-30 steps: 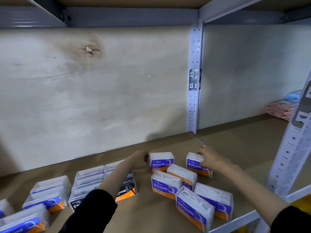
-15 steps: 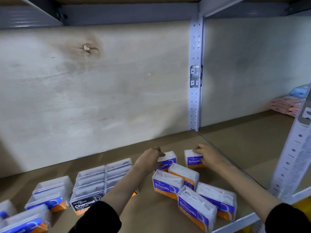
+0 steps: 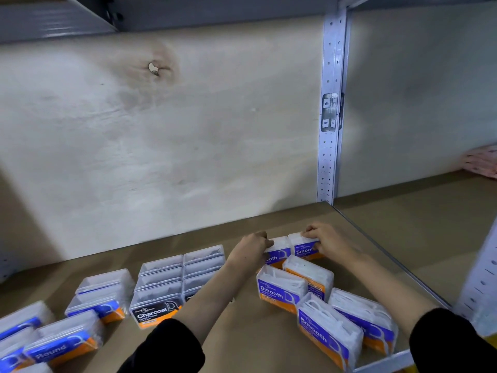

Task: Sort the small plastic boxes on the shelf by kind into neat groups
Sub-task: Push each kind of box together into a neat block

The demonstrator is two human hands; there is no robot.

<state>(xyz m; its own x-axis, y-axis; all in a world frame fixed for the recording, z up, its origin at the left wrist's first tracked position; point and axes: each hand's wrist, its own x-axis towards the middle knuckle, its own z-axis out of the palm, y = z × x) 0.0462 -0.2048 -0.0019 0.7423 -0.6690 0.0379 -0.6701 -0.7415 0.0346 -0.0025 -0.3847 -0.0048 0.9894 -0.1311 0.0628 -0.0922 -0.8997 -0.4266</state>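
Note:
Small clear plastic boxes with purple and orange "Smooth" labels lie on the brown shelf board [image 3: 242, 335] at the right. My left hand [image 3: 250, 251] grips one Smooth box [image 3: 279, 251] at the back of that group. My right hand [image 3: 326, 242] grips the Smooth box [image 3: 304, 244] right beside it, and the two boxes touch side by side. Several more Smooth boxes [image 3: 281, 289] lie in front, some askew. A tidy block of black-labelled "Charcoal" boxes [image 3: 156, 309] stands at the centre left.
Blue-labelled "Round" boxes [image 3: 63, 343] lie loosely at the far left. A metal upright [image 3: 330, 109] and a plywood back wall close the bay. A board seam runs along the right of the Smooth group. Pink packets [image 3: 482, 161] lie far right.
Both hands have slid their two Smooth boxes towards the back of the shelf and together, until they sit side by side. The view has shifted a little to the right.

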